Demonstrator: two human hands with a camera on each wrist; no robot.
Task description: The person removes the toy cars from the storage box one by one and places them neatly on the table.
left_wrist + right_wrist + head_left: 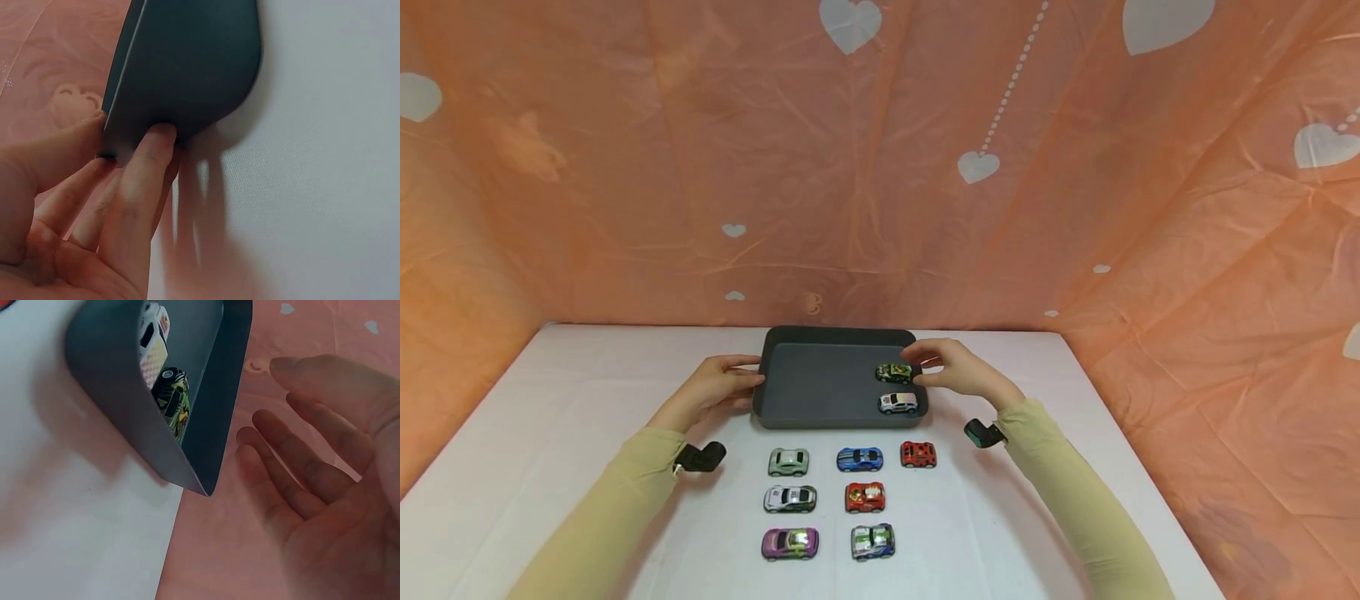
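Observation:
A dark grey tray [820,337] stands on the white table. Inside it, at the right end, sit a green camouflage toy car [893,372] and a white toy car [898,403]. My left hand [733,379] rests with straight fingers against the tray's left outer wall [187,69]; the fingertips [156,134] touch it and the thumb lies by the rim. My right hand [934,365] hovers at the tray's right rim beside the green car. In the right wrist view the right hand [312,462] is relaxed and holds nothing, apart from the tray wall [219,412], with the green car [175,406] just inside.
Several toy cars stand in rows on the table in front of the tray, among them a blue one [860,458], a red one [918,454] and a purple one [790,542]. An orange sheet with white hearts [880,167] hangs behind and at both sides.

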